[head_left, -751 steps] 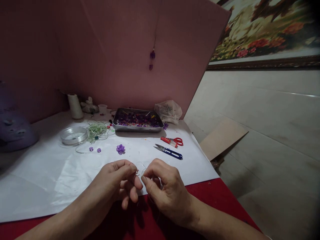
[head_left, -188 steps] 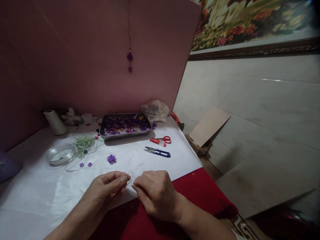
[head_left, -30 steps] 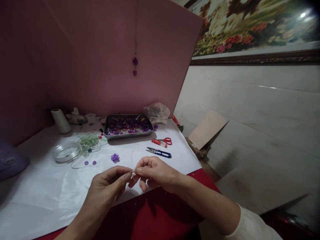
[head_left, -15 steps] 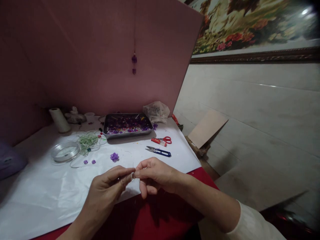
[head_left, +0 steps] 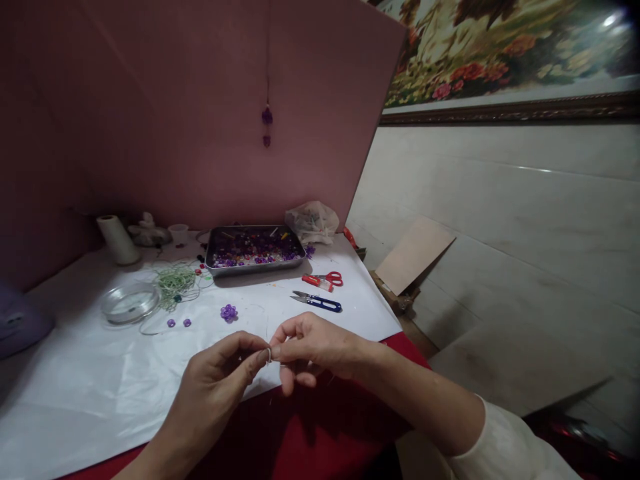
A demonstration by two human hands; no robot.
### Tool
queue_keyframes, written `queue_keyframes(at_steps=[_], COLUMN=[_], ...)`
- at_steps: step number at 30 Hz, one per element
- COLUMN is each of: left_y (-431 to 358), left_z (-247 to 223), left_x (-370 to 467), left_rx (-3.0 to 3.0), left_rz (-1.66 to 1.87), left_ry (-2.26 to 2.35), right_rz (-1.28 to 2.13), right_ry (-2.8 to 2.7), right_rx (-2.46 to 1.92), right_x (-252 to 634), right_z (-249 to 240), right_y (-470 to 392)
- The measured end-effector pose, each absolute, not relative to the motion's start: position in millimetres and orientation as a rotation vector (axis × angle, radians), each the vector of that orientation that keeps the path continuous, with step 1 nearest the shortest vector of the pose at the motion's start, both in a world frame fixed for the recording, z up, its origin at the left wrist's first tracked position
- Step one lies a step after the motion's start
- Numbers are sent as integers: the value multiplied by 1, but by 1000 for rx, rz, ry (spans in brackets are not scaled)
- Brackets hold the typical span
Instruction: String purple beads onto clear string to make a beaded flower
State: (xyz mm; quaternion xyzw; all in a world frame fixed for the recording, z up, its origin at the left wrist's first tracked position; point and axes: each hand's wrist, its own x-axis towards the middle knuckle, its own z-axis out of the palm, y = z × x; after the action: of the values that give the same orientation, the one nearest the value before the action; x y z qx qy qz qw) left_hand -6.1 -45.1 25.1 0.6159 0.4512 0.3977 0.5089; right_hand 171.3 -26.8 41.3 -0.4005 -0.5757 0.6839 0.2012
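Observation:
Both hands meet at the front edge of the white-covered table. My left hand [head_left: 220,373] is closed in a pinch on a thin pale thread [head_left: 271,355], which loops by the fingertips. My right hand [head_left: 313,347] pinches the same thread between thumb and forefinger, its other fingers loosely curled below. A fine end of it rises above the fingertips. Whether a small bead sits between the fingers is hidden. Just beyond the hands lie a purple beaded flower [head_left: 229,313] and blue-handled thread snips [head_left: 317,301].
A metal tray [head_left: 255,269] of mixed beads stands at the back. Red scissors [head_left: 333,279] lie right of it. On the left are tangled green cord [head_left: 176,283], a clear spool [head_left: 131,304], two purple beads [head_left: 187,323] and a white roll [head_left: 119,240]. A beaded strand [head_left: 267,117] hangs behind.
My left fingers have shifted slightly right, and their tips now come together against the right fingertips at the thread. The right hand stays almost in place.

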Motion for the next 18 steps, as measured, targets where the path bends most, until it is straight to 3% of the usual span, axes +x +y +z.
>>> queue_keyframes(at_steps=[6,18], left_y=[-42,-38], left_z=[24,20], left_x=[-5,-4], left_rx=[1192,1123], left_rz=[931,868], left_ry=[1145,1112], right_rz=[797,572], right_ry=[-1890,-1969], right_rx=[-1248,-1210], right_x=[161,155], right_z=[36,39], right_y=[-41,-43])
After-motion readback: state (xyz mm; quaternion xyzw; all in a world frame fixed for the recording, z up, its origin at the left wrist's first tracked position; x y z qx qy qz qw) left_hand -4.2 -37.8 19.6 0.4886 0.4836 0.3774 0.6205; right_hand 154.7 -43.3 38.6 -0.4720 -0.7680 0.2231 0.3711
